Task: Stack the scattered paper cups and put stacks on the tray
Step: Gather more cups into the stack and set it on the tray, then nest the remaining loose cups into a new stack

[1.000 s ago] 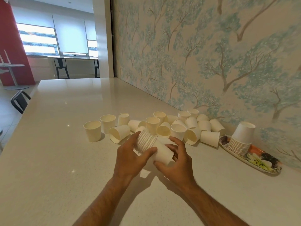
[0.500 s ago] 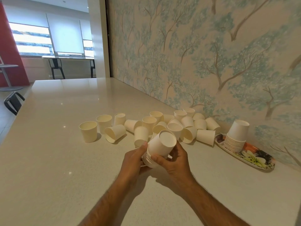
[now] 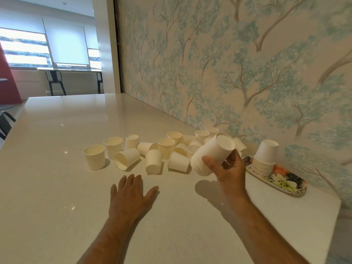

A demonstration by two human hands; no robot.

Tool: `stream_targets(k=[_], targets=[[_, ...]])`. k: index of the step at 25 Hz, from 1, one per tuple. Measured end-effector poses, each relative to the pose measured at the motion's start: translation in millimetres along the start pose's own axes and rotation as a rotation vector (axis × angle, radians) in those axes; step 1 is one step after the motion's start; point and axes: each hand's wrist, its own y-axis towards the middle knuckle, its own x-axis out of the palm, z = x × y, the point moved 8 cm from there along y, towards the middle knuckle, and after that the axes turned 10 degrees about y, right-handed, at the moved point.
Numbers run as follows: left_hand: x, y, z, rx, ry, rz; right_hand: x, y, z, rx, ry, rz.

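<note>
Head camera looks down on a pale counter running along a wall papered with painted trees. The right hand grasps a stack of paper cups, thumb and fingers curled round it, held tilted in the air with the closed base aimed toward two o'clock. The left hand is spread with fingers straight, low over the counter at seven o'clock from the stack; whether it touches the surface I cannot tell. Loose cups lie scattered from ten to twelve o'clock, some upright, some tipped. At three o'clock a flowered tray carries an upside-down stack.
</note>
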Motion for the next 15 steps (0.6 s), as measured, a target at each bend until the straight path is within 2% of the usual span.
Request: stream_targets(k=[3,5,9,11,15], targets=[[13.8,3.0,1.9,0.043,0.041,-0.116,-61.8,20.0,-28.8,-0.084,-0.015,0.178],[15.3,4.4,0.6,0.050,0.057,-0.134,-111.5,27.4,-43.2,-0.124,-0.089,0.306],[16.0,5.3,1.1,0.061,0.082,-0.129,-197.1,35.5,-53.9,-0.115,-0.526,0.519],[15.6,6.3,1.3,0.058,0.083,-0.123,-223.9,42.4,-52.8,-0.103,-0.691,0.558],[15.7,7.3,0.5,0.060,0.077,-0.095,-243.5,57.5,-43.8,-0.046,-0.849,0.532]])
